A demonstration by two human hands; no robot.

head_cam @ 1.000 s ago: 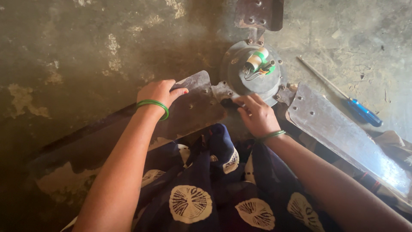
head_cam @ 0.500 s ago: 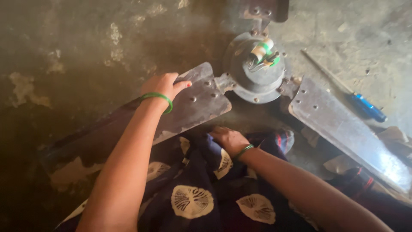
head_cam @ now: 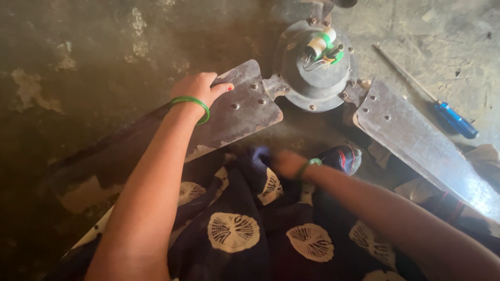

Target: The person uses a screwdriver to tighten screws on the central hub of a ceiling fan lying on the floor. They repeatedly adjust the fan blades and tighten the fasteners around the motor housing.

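A dismantled ceiling fan lies on the concrete floor. Its round grey motor housing carries a white and green capacitor with wires on top. My left hand, wearing a green bangle, rests on the upper edge of the left fan blade near its rivets. My right hand, also with a green bangle, is blurred and hovers over the dark patterned cloth on my lap, below the motor. Whether it holds anything cannot be made out. A second blade runs off to the lower right.
A blue-handled screwdriver lies on the floor right of the motor. A third blade stub points away at the top. A crumpled striped rag sits under the right blade's root. Stained bare concrete fills the left side.
My right hand has pulled back from the blade bracket beside the motor toward my lap. My left hand has stayed on the left blade. The view has shifted slightly.
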